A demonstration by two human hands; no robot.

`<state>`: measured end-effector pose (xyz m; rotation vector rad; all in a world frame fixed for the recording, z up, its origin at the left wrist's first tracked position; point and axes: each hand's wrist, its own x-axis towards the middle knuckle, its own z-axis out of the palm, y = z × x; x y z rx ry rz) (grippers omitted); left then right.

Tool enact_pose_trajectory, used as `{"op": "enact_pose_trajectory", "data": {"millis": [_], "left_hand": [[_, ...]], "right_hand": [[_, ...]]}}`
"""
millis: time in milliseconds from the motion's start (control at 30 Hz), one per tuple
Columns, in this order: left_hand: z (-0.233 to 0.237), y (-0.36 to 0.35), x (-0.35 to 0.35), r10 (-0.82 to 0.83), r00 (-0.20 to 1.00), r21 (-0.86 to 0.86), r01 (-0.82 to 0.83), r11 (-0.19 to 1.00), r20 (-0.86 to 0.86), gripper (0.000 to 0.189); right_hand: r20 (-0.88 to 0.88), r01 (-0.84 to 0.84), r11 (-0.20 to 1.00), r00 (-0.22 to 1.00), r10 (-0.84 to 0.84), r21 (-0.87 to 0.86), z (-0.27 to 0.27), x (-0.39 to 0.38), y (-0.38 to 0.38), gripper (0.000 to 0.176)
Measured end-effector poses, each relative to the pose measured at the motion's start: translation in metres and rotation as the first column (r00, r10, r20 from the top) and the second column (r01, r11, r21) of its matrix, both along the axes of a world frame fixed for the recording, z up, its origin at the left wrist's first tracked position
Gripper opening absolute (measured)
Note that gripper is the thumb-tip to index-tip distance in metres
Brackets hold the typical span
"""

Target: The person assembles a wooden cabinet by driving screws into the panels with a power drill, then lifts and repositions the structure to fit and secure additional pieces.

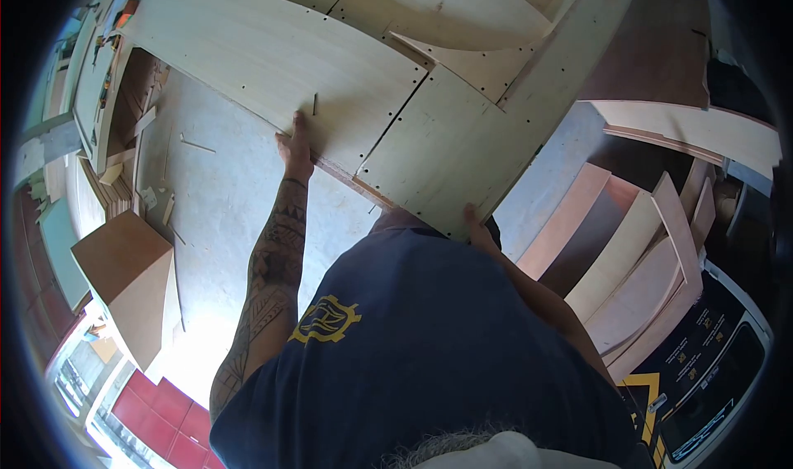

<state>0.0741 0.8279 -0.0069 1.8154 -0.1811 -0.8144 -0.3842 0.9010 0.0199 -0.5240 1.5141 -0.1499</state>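
A large pale plywood assembly (281,64) spans the upper part of the view, with dark screw holes along its seams. My left hand (297,149) grips its near edge, thumb on top and fingers out of sight underneath. At the near right corner, my right hand (477,225) holds the joined plywood piece (446,147), its thumb on the top face and its other fingers mostly hidden. A thin dark nail or screw (314,104) stands out of the surface just beyond my left thumb. A narrow gap runs between the two panels.
Curved plywood parts (636,246) stand at the right, near a vehicle (710,378). To the left, a brown box-like wooden piece (124,254) sits near stacked boards (103,188). Wood scraps (198,144) lie on the grey floor (223,213). Tools (105,81) rest at the far left.
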Motion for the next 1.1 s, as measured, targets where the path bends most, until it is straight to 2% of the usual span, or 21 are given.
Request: {"op": "enact_pose_trajectory", "data": {"millis": [133, 167, 200, 233, 267, 300, 333, 400, 433, 467, 533, 567, 633, 733, 800, 833, 867, 933, 1000, 1033, 1100], "left_hand": [[0.018, 0.000, -0.009, 0.019, 0.999, 0.010, -0.019, 1.000, 0.044, 0.100], [0.022, -0.001, -0.017, 0.032, 0.998, -0.003, -0.032, 0.999, 0.045, 0.100], [0.028, -0.003, -0.026, 0.036, 0.962, 0.214, -0.097, 0.972, 0.270, 0.097], [0.033, -0.004, -0.035, -0.006, 0.880, 0.401, -0.210, 0.892, 0.475, 0.093], [0.038, -0.002, -0.049, 0.022, 0.877, 0.389, -0.236, 0.891, 0.481, 0.093], [0.044, 0.005, -0.069, -0.059, 0.732, 0.280, -0.184, 0.942, 0.678, 0.091], [0.050, 0.011, -0.091, -0.108, 0.532, 0.193, -0.106, 0.976, 0.840, 0.090], [0.052, 0.020, -0.141, -0.200, 0.490, 0.206, 0.043, 0.978, 0.848, 0.090], [0.048, 0.023, -0.171, -0.242, 0.509, 0.256, 0.045, 0.966, 0.826, 0.090], [0.043, 0.021, -0.200, -0.285, 0.527, 0.305, 0.050, 0.951, 0.801, 0.090], [0.043, 0.005, -0.258, -0.350, 0.633, 0.445, 0.010, 0.895, 0.691, 0.091], [0.046, -0.009, -0.281, -0.365, 0.670, 0.518, -0.034, 0.855, 0.646, 0.093], [0.036, -0.033, -0.295, -0.341, 0.660, 0.525, -0.096, 0.846, 0.669, 0.094], [0.028, -0.067, -0.299, -0.305, 0.683, 0.549, -0.167, 0.819, 0.664, 0.094], [0.025, -0.079, -0.294, -0.179, 0.717, 0.503, -0.268, 0.822, 0.674, 0.090], [0.027, -0.083, -0.294, -0.175, 0.732, 0.537, -0.294, 0.791, 0.659, 0.087], [0.030, -0.085, -0.296, -0.164, 0.735, 0.531, -0.299, 0.793, 0.658, 0.087], [0.038, -0.086, -0.300, -0.204, 0.733, 0.577, -0.299, 0.760, 0.649, 0.086], [0.037, -0.091, -0.298, -0.202, 0.737, 0.599, -0.324, 0.732, 0.645, 0.085], [0.037, -0.090, -0.299, -0.209, 0.724, 0.598, -0.332, 0.729, 0.657, 0.085], [0.035, -0.088, -0.301, -0.215, 0.683, 0.581, -0.365, 0.727, 0.698, 0.084]], "right_hand": [[0.210, 0.001, 1.000, 0.978, -0.002, 0.008, 0.001, -0.015, -0.007, 0.108], [0.252, -0.114, 0.993, 0.961, 0.116, -0.022, -0.012, -0.023, -0.007, 0.105], [0.290, -0.231, 0.971, 0.927, 0.237, -0.055, -0.014, -0.028, -0.011, 0.102], [0.292, -0.252, 0.965, 0.920, 0.261, -0.068, -0.015, -0.034, -0.015, 0.102], [0.274, -0.449, 0.878, 0.835, 0.478, -0.165, -0.016, -0.039, -0.019, 0.100], [0.235, -0.622, 0.740, 0.703, 0.671, -0.256, -0.015, -0.043, -0.025, 0.097], [0.235, -0.642, 0.718, 0.680, 0.695, -0.268, -0.016, -0.049, -0.031, 0.097], [0.000, -0.892, 0.341, 0.357, 0.934, -0.295, -0.019, -0.068, -0.046, 0.095], [-0.051, -0.932, 0.222, 0.246, 0.968, -0.287, -0.034, -0.082, -0.054, 0.092], [-0.057, -0.937, 0.187, 0.213, 0.975, -0.295, -0.046, -0.105, -0.065, 0.092], [-0.329, -0.878, 0.028, 0.209, 0.921, -0.479, -0.038, -0.152, -0.085, 0.091], [-0.296, -0.927, 0.037, 0.157, 0.942, -0.373, -0.019, -0.175, -0.109, 0.090], [-0.364, -0.916, 0.213, 0.337, 0.868, -0.341, -0.001, -0.233, -0.136, 0.086], [-0.519, -0.795, 0.462, 0.606, 0.603, -0.392, -0.027, -0.341, -0.167, 0.080], [-0.552, -0.715, 0.598, 0.681, 0.481, -0.362, -0.023, -0.400, -0.190, 0.079], [-0.592, -0.759, 0.507, 0.643, 0.486, -0.408, -0.066, -0.451, -0.201, 0.078], [-0.607, -0.658, 0.652, 0.707, 0.363, -0.377, -0.045, -0.459, -0.207, 0.075], [-0.612, -0.504, 0.761, 0.770, 0.181, -0.409, -0.117, -0.525, -0.217, 0.067], [-0.390, -0.207, 0.889, 0.920, 0.035, -0.408, -0.062, -0.496, -0.212, 0.056], [-0.311, -0.098, 0.936, 0.950, -0.013, -0.338, -0.048, -0.482, -0.212, 0.059], [-0.252, -0.065, 0.968, 0.968, 0.001, -0.244, -0.043, -0.446, -0.212, 0.064]]}}
